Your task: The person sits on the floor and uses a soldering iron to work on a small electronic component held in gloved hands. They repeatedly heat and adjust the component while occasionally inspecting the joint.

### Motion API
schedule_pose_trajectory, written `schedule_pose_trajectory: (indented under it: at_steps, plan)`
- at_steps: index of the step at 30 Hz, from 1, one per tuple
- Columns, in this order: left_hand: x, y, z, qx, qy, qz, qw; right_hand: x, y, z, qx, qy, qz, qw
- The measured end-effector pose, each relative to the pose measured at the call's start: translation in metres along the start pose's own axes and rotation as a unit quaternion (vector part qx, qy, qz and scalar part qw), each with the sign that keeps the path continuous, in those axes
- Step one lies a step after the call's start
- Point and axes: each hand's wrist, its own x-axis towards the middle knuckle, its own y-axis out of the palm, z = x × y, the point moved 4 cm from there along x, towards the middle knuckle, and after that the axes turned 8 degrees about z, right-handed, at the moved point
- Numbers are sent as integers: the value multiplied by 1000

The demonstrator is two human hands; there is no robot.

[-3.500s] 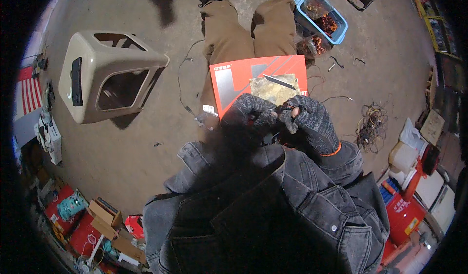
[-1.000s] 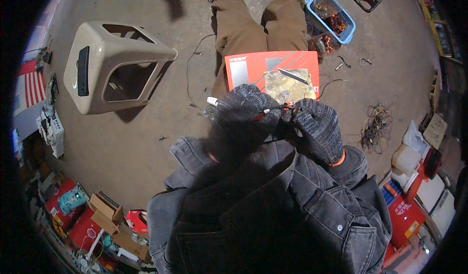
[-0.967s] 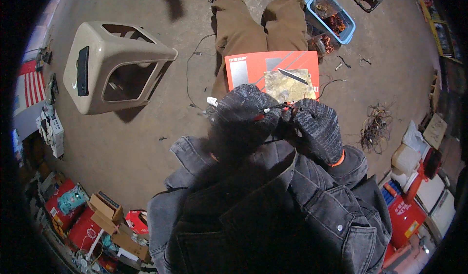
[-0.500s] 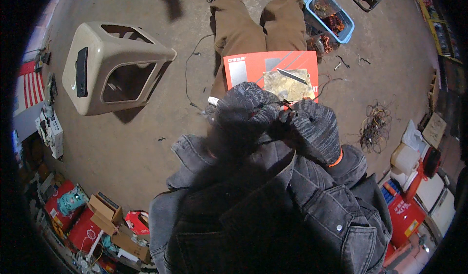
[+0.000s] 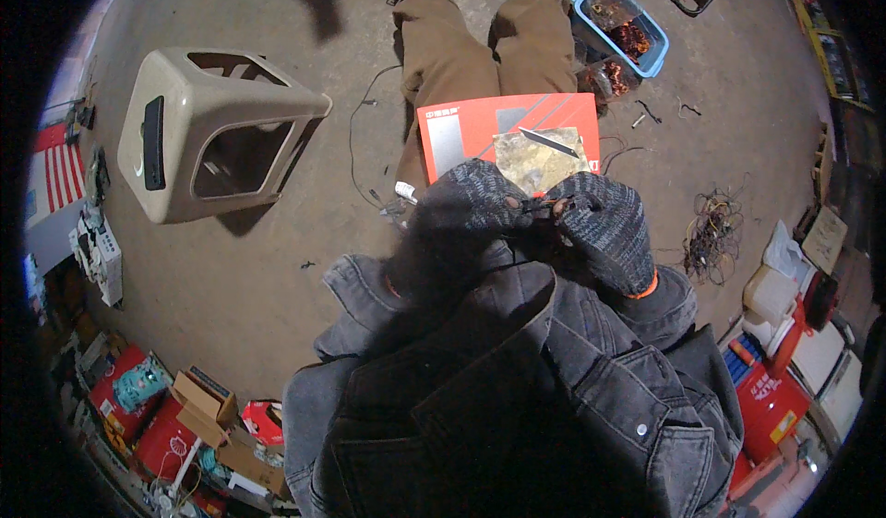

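Since the frame half a second ago, our right hand [image 5: 602, 227] has turned and come up toward the pad, so that a bare fingertip now shows past its grey knitted glove, while our left hand [image 5: 469, 197] has stayed close to its place. Between the two hands we hold a thin dark piece [image 5: 537, 206], its left end clamped in our left fingertips and its right end in our right ones; the fingertips face each other across a narrow gap, and the piece bridges it roughly crosswise. Our remaining fingers are curled in, and we cannot tell how they lie, because shadow covers the undersides of both hands. We see the piece just off the near edge of a stained yellowish pad [image 5: 519, 163], with a small orange-red bit [image 5: 540, 194] right beside it. That pad rests on the right half of a red board [image 5: 480, 130] across our lap, and a slim blade [image 5: 552, 142] lies aslant on it, running from the far edge toward the right edge. Loose wires [image 5: 620, 152] show by the board's right edge, and a white connector [image 5: 404, 190] sits near its near-left corner, just beside our left glove.
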Motion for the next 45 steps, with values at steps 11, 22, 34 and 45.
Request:
schedule_pose_trajectory:
  at_steps: [11, 22, 34, 45]
  plan:
    - [4, -10, -3, -31, -35, -39, 998, 1, -2, -1, 129, 149, -3, 980]
    - [-6, 5, 1, 111, -14, -34, 993, -6, 13, -11, -111, -93, -2, 989]
    - [14, -12, -7, 28, -8, -54, 998, -5, 8, -7, -9, 92, 41, 995]
    - [21, -20, -29, 194, -78, 92, 974, -7, 9, 6, 6, 69, -39, 997]
